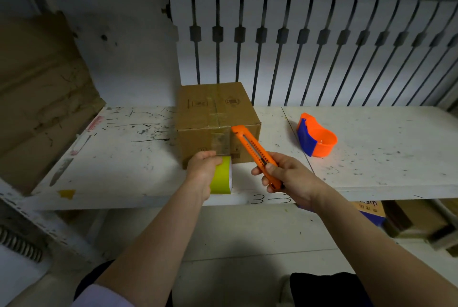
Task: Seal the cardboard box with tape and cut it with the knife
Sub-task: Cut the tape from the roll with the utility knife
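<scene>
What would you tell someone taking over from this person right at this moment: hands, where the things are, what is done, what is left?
Left hand: grips the yellow-green tape roll low against the cardboard box front.
Right hand: holds the orange knife, tip up near the box's front top edge.
Box sits on the white table; clear tape already runs across its top and down the front, apparently uncut from the roll.
An orange-and-blue tape dispenser lies to the right, unused.
Left: cut the tape at the roll, press the end down.
</scene>
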A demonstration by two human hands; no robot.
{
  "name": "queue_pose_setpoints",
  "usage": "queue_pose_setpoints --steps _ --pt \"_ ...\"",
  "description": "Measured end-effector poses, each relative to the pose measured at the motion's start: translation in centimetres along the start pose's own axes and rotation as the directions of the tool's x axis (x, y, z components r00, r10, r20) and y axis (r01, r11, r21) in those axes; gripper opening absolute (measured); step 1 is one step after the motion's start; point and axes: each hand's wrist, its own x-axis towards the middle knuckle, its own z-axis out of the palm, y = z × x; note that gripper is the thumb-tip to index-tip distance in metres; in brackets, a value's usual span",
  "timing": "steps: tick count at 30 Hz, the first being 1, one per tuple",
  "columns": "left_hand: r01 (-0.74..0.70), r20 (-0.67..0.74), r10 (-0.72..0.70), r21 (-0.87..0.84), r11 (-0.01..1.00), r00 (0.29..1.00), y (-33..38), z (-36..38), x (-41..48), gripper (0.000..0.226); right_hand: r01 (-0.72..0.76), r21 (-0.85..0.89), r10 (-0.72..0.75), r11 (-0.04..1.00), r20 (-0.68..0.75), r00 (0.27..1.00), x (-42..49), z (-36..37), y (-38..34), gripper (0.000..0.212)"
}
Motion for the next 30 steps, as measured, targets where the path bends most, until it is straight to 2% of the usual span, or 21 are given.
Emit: queue_pose_setpoints --steps 3,7,12,17,19,21,23,25,27,30 --pt "0.012 0.003 -0.012 -0.025 1.000 1.000 0.2 -0.1 0.2 0.022 0.007 -0.099 -0.006 0.995 0.012 1.000 0.1 0.4 -0.6 0.024" --pt "0.029 0.009 -0.029 -0.036 0.999 1.000 0.2 -0.2 0.6 0.035 0.032 -0.171 -0.040 0.985 -0.041 0.998 0.5 0.0 -0.9 0.023" --pt "0.085 0.042 -0.083 -0.041 0.996 0.996 0.2 -0.2 0.6 0.021 0.030 -0.271 -0.051 0.962 -0.072 0.996 1.0 -0.5 -1.1 0.020" --pt "0.101 0.032 -0.101 -0.006 0.995 0.994 0.2 0.4 1.2 0.014 0.062 -0.407 -0.125 0.911 -0.129 0.984 1.6 -1.1 -1.1 0.013" --pt "0.149 0.025 -0.149 0.001 0.989 0.989 0.3 0.5 1.1 0.003 0.075 -0.470 -0.161 0.879 -0.145 0.976 1.9 -1.3 -1.4 0.011" --pt "0.196 0.023 -0.195 -0.016 0.981 0.980 0.3 0.6 1.3 0.015 0.083 -0.536 -0.189 0.840 -0.146 0.971 2.2 -1.8 -1.8 0.010" --pt "0.160 0.007 -0.160 -0.043 0.986 0.987 0.2 0.7 1.6 0.014 0.086 -0.595 -0.200 0.799 -0.128 0.971 2.4 -2.2 -2.4 0.018" --pt "0.113 -0.031 -0.114 -0.046 0.993 0.993 0.0 0.7 1.6 0.013 0.090 -0.719 -0.231 0.689 -0.100 0.968 2.8 -2.5 -3.1 0.028" --pt "0.076 -0.075 -0.078 -0.035 0.996 0.994 -0.1 0.8 1.6 0.011 0.091 -0.859 -0.284 0.504 -0.065 0.957 3.1 -2.5 -3.8 0.034" --pt "0.035 -0.120 -0.038 -0.030 0.999 0.992 -0.1 0.9 1.4 0.009 0.091 -0.953 -0.329 0.288 -0.009 0.944 3.4 -1.9 -5.0 0.039"
